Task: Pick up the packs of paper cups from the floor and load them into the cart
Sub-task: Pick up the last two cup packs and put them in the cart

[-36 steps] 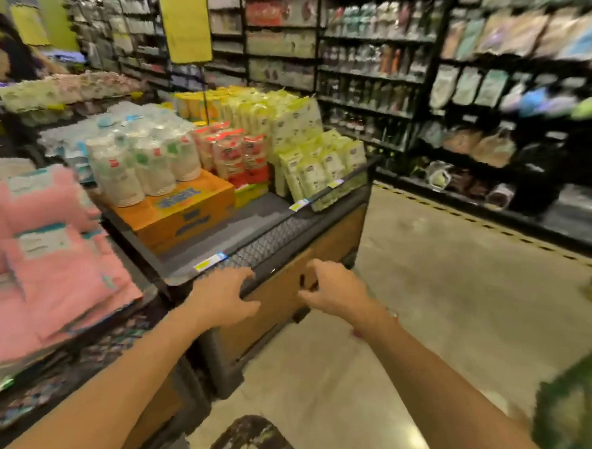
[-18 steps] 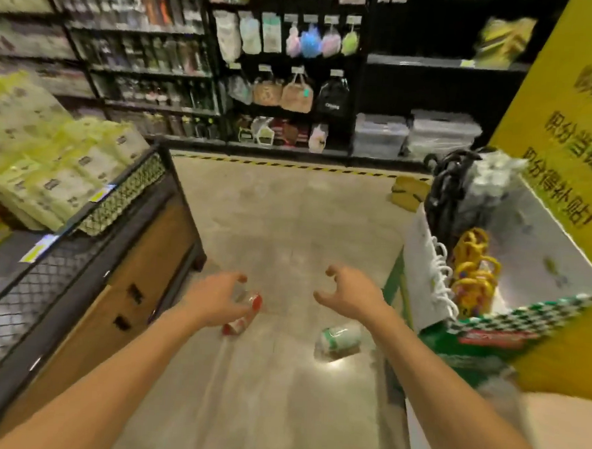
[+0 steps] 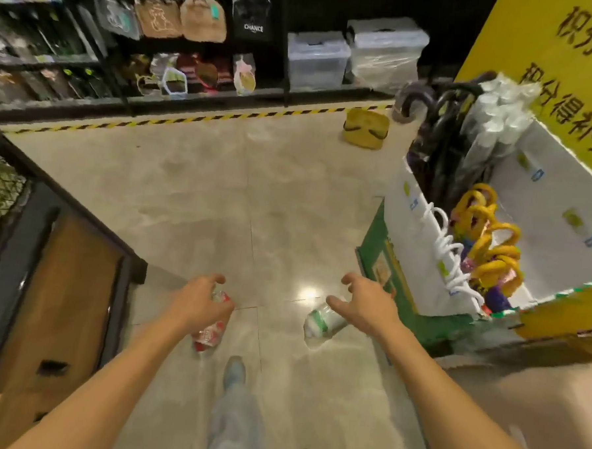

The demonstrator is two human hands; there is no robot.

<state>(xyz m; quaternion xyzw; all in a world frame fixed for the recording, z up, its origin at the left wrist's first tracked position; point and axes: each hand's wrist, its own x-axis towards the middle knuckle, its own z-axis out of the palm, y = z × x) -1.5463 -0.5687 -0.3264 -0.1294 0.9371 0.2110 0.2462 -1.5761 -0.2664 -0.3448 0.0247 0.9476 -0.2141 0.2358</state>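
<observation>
Two packs of paper cups lie on the glossy floor in front of me. The red-and-white pack is on its side, partly covered by my left hand, which hovers over its upper end with fingers spread. The green-and-white pack lies to the right, just under my right hand, which is open with curled fingers above its far end. Neither hand holds anything. The cart is not visible in this view.
A wooden display stand with a black frame stands at my left. A white and green bin with umbrellas and yellow handles is at my right. A yellow basket sits on the floor near black-and-yellow tape and shelves. My leg and shoe are below.
My view swung right from the display stand to the floor. Both hands left the stand's edge and dropped toward the two packs, coming closer to them over the last half second.
</observation>
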